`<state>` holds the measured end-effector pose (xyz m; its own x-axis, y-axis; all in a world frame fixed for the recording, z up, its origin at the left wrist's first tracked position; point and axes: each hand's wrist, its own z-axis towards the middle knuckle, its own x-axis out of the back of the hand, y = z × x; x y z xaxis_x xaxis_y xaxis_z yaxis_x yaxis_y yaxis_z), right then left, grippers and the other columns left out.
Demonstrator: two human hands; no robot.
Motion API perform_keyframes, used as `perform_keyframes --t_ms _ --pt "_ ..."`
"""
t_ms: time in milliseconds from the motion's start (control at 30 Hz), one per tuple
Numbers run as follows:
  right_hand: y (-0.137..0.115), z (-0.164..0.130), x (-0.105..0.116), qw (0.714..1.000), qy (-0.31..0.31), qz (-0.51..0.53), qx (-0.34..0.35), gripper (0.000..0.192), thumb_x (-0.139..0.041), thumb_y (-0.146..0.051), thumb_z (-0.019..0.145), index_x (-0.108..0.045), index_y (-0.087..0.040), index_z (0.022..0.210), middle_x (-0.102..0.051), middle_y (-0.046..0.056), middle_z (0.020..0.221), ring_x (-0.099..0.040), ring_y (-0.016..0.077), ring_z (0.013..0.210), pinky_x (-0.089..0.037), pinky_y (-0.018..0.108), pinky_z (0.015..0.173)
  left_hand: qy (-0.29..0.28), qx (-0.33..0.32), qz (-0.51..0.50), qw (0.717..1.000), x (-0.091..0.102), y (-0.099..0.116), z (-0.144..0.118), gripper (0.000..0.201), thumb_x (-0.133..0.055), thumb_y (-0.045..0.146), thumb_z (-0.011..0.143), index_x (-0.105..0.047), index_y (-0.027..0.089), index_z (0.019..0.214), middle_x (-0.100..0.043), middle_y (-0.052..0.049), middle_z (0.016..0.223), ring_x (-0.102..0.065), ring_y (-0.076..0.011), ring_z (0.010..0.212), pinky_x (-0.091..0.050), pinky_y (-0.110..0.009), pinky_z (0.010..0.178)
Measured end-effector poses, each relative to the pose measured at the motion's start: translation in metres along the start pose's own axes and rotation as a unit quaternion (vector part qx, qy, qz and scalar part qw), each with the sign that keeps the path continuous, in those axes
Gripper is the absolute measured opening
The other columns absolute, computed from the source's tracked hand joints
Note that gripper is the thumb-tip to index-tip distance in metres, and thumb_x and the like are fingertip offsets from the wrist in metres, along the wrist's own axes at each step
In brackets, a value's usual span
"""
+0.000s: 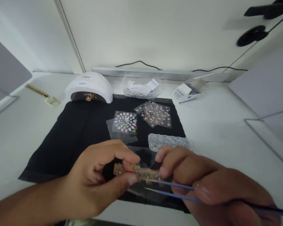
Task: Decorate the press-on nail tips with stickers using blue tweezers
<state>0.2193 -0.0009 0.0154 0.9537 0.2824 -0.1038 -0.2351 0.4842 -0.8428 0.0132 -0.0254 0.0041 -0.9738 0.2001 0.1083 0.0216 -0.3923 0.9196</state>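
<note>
Small clear plastic strip with gold-toned nail charms (136,172) sits pinched between both hands, held above the near edge of the black cloth mat (68,138). Judging by size: very light, thin, semi-stiff, slick plastic; charms tiny and easy to flick off. Best held by the strip's short ends or long edges, not over the charm pockets.

Left hand (101,179): thumb under, index and middle curled on top, clamping the strip's left end; wrist comes in from lower left. Right hand (202,185): fingertips touch the strip's right end, and the same hand grips slim blue-purple tweezers (179,190), tips pointing left under the strip. Whether the tweezer tips actually grip anything is hard to tell, the view is blurred there.

Outward: clear blister tray of rhinestones (169,142) just behind the hands, two nail sticker sheets (125,121) (155,114) mid-mat, white dome nail lamp (89,88) at the far left corner, clear packets (141,88) and a small white box (186,91) beyond the mat.
</note>
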Motion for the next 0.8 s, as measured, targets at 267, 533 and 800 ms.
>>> perform_keyframes --t_ms 267,533,800 --pt "-0.001 0.005 0.009 0.984 -0.116 0.073 -0.110 0.025 -0.054 -0.036 0.097 -0.076 -0.025 0.094 -0.067 0.004 0.068 -0.070 0.0223 0.071 -0.061 0.040 0.063 -0.097 0.061 -0.048 0.992 0.007 0.001 0.005 0.036 -0.060 0.003 0.087 -0.064 0.022 0.116 -0.058 0.000 0.084 -0.056 -0.0106 0.074 -0.050 -0.021 0.069" --pt "0.001 -0.003 0.005 0.996 -0.079 0.024 -0.018 0.025 -0.056 -0.037 0.096 -0.076 -0.023 0.097 -0.069 0.005 0.068 -0.070 0.0225 0.065 -0.062 0.041 0.060 0.015 0.033 -0.010 0.999 0.000 0.000 0.004 0.030 -0.068 0.000 0.082 -0.070 0.021 0.104 -0.066 0.000 0.085 -0.063 -0.0092 0.078 -0.052 -0.016 0.070" --pt "0.000 0.003 -0.003 0.998 -0.046 0.024 -0.036 0.028 -0.055 -0.038 0.096 -0.077 -0.023 0.090 -0.067 0.004 0.063 -0.066 0.0198 0.056 -0.058 0.036 0.049 -0.049 0.020 0.007 0.999 0.005 0.004 0.008 0.019 -0.065 0.004 0.087 -0.070 0.018 0.099 -0.066 -0.003 0.083 -0.063 -0.0113 0.073 -0.051 -0.019 0.065"
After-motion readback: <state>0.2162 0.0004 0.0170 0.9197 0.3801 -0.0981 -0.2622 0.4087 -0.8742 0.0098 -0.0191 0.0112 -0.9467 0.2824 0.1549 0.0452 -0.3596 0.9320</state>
